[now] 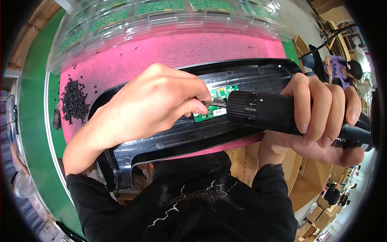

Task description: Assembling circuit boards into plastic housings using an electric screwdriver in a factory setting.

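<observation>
We see the right hand [316,107] at right of frame, fingers wrapped round a black power screwdriver [262,111] pointing left. Left hand [155,101], centre-left: thumb and finger pinched together at the metal bit [218,103]; we can't tell if they grip bit or small part. Green circuit board [204,117] mid-frame, under the bit, inside black plastic housing [177,139]. Black screw pile [74,101] far left, on pink mat [169,46].

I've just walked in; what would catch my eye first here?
Probably the large black power screwdriver in the right hand, its tip at the left hand's fingertips, over a small green circuit board. Next, the heap of tiny black pieces on the bright pink mat, toward the left.
</observation>
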`<state>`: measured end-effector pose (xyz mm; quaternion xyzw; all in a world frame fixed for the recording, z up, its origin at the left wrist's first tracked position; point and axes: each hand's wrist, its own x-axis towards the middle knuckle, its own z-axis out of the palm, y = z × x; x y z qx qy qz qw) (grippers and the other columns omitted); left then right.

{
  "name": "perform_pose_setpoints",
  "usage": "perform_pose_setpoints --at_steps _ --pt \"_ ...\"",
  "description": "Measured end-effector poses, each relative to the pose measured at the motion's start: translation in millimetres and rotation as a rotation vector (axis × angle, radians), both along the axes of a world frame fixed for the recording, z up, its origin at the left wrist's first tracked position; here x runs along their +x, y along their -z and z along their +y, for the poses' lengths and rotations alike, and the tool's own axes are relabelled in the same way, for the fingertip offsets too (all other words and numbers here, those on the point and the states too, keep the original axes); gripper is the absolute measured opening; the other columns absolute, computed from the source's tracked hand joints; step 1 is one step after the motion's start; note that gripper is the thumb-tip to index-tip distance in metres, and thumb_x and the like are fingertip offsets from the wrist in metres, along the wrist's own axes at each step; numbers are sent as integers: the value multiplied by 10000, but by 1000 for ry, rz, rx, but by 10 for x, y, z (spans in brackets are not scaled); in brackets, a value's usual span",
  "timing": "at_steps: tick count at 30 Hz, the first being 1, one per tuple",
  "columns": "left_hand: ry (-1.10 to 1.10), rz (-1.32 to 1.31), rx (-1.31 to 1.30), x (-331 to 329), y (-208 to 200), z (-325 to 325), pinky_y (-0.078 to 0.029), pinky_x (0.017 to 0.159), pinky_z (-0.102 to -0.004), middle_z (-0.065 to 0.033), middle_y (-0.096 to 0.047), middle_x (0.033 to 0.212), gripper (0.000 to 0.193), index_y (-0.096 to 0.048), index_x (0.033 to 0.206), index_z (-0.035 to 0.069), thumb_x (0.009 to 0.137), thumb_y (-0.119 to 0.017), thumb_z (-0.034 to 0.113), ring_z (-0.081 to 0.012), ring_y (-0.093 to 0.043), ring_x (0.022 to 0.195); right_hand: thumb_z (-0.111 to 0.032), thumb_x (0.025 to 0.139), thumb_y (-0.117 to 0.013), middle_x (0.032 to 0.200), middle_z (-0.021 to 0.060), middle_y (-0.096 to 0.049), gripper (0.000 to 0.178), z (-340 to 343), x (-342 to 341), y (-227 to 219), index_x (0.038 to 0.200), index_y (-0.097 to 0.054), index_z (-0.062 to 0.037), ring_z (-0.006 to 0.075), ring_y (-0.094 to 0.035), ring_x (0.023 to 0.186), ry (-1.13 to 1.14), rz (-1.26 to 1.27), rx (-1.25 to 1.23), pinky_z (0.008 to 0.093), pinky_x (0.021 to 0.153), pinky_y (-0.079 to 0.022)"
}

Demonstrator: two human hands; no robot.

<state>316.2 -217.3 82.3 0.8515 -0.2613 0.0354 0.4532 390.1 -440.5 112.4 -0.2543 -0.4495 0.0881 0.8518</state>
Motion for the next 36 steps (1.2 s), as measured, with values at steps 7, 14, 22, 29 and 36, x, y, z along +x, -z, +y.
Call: perform_pose_setpoints --at_steps 7,14,22,29,36 --pt "61 46 -44 -3 22 0 -539 614 -348 -116 -672 777 150 -637 885 -38 795 -731 36 -266 -692 710 -386 738 -726 640 -21 -615 416 19 23 59 927 -533 -69 80 -598 493 -9 -103 66 215 557 -537" --pt "84 126 132 -41 144 84 -523 635 -378 -145 -631 815 135 -583 917 -42 821 -678 -34 -318 -670 754 -419 756 -737 629 -33 -599 446 81 -6 95 956 -539 -73 72 -570 484 42 -127 9 201 527 -498" --pt "-187 30 153 -67 -10 -24 -425 683 -442 -197 -521 878 67 -489 966 -36 940 -536 5 -424 -526 795 -643 828 -657 760 -12 -581 646 197 15 228 1129 -506 -92 102 -551 574 30 -203 -226 266 581 -439" --pt "-311 -102 182 -14 0 42 -424 627 -444 -190 -522 731 146 -526 852 -38 922 -609 59 -416 -531 690 -644 822 -661 725 -1 -554 650 264 -17 255 1123 -507 -89 120 -505 541 29 -198 -288 287 581 -417" --pt "-280 -182 77 31 178 134 -449 603 -427 -194 -579 740 125 -568 888 -31 877 -657 55 -404 -583 699 -636 849 -614 680 -6 -511 597 331 -42 238 1057 -494 -90 113 -452 503 83 -170 -359 299 559 -389"
